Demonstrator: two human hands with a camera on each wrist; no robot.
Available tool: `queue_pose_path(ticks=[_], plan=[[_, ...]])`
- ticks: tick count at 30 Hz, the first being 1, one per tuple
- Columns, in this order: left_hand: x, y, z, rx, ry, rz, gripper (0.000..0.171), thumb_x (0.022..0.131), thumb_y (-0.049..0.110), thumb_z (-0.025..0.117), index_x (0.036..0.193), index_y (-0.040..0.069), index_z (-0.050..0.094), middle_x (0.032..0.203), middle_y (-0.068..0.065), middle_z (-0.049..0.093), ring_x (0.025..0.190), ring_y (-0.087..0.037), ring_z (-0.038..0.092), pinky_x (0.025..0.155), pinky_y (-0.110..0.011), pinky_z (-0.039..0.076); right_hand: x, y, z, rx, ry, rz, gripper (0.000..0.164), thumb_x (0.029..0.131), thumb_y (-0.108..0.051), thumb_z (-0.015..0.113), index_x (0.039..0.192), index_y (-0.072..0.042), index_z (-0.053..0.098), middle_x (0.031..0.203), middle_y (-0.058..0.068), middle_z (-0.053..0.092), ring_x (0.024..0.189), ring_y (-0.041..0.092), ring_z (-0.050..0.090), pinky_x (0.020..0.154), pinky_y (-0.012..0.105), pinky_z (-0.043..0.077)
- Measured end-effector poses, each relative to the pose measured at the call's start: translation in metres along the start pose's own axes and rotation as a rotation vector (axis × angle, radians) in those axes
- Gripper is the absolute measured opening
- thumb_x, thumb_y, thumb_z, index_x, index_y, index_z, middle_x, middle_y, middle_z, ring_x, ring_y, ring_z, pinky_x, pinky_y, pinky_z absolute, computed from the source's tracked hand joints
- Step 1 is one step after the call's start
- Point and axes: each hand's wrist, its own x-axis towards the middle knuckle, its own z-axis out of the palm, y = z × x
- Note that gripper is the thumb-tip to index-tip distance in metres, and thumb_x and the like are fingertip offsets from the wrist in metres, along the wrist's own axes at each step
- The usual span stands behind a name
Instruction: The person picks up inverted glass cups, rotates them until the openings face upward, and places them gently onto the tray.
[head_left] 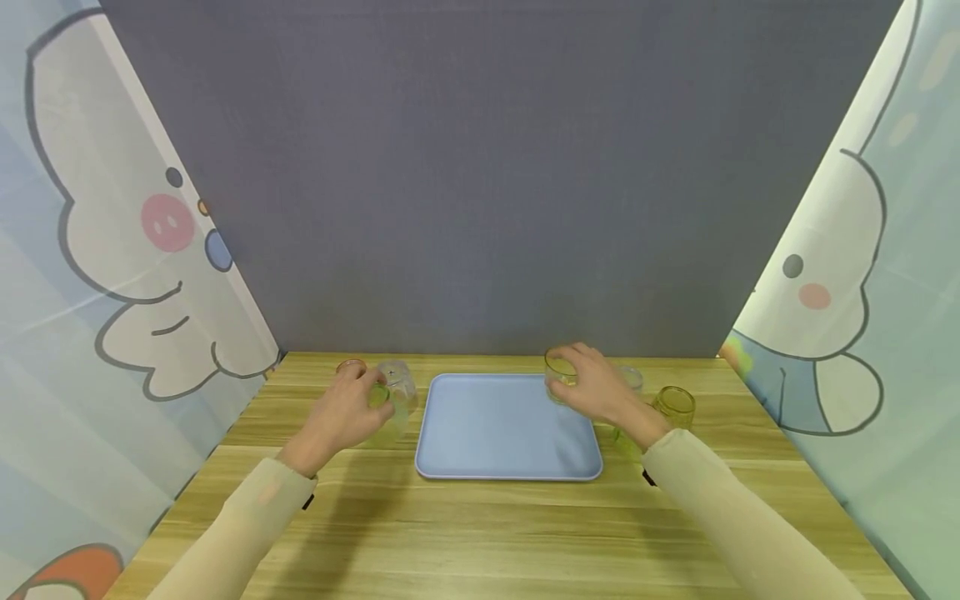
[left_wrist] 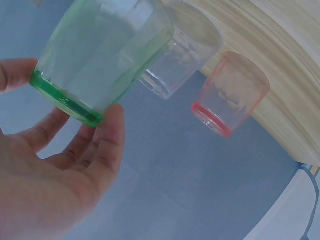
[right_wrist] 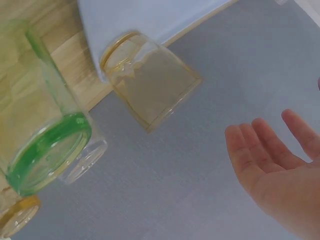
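My left hand (head_left: 345,414) is over an upside-down green glass (left_wrist: 102,55) at the left of the tray. Its thumb and fingers (left_wrist: 111,135) pinch the thick green base from both sides. Right behind that glass are an inverted clear glass (left_wrist: 182,47) and a small pink one (left_wrist: 231,92). My right hand (head_left: 596,386) hovers beside an amber glass (right_wrist: 152,82) that stands upright at the tray's back right corner. In the right wrist view its fingers (right_wrist: 257,145) are relaxed and apart from the glass, holding nothing.
A light blue tray (head_left: 502,425) lies mid-table on the wooden top (head_left: 480,525). Right of it stand another green glass (right_wrist: 50,145), a clear glass (right_wrist: 86,161) and a second amber glass (head_left: 675,404), all inverted. A grey panel (head_left: 480,183) rises along the back edge.
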Motion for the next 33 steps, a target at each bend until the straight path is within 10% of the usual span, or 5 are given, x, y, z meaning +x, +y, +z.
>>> queue_pose_path(ticks=[16,33], plan=[[0.001,0.008,0.010,-0.114,0.104,-0.041,0.037,0.087,0.024,0.065,0.117,0.002,0.066,0.095,-0.011,0.049,0.095,-0.030,0.043,0.082,-0.045,0.041,-0.014,-0.002,0.008,0.121,0.042,0.020,0.054,0.097,-0.033,0.063,0.144,-0.007,0.055,0.145,0.016,0.053,0.126,0.040,0.054,0.098,0.061,0.046],[-0.004,0.006,0.021,-0.397,0.168,-0.126,0.040,0.098,0.026,0.064,0.131,0.003,0.061,0.125,-0.017,0.055,0.105,-0.033,0.052,0.087,-0.050,0.044,-0.029,0.012,0.030,0.308,0.105,-0.001,0.053,0.097,-0.025,0.067,0.143,-0.003,0.055,0.141,0.018,0.056,0.124,0.039,0.054,0.095,0.054,0.050]])
